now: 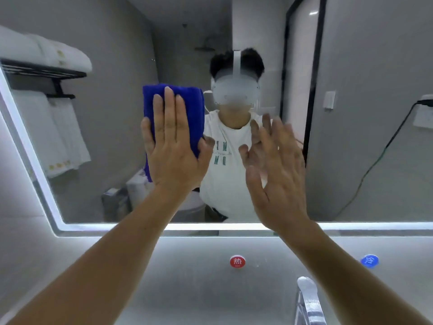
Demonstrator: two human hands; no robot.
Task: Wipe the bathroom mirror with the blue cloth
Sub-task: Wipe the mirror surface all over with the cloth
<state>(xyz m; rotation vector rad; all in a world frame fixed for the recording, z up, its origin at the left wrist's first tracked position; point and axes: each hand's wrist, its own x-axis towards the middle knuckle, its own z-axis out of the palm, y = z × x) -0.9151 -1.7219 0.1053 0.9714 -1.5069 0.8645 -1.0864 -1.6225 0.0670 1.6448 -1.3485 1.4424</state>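
Note:
The bathroom mirror (112, 55) fills the upper view, edged by a lit white strip. A folded blue cloth (192, 106) lies flat against the glass left of centre. My left hand (173, 146) presses on it with straight fingers pointing up, the thumb at the cloth's right edge. My right hand (278, 179) is raised beside it, fingers spread and straight, held at the glass and holding nothing; its reflection shows right behind it.
Below the mirror the wall carries a red round button (237, 261) and a blue one (369, 260). A chrome tap (308, 299) stands at the bottom right. The glass reflects a towel rack (42, 73), a dark door frame (314, 90) and a person in a white shirt.

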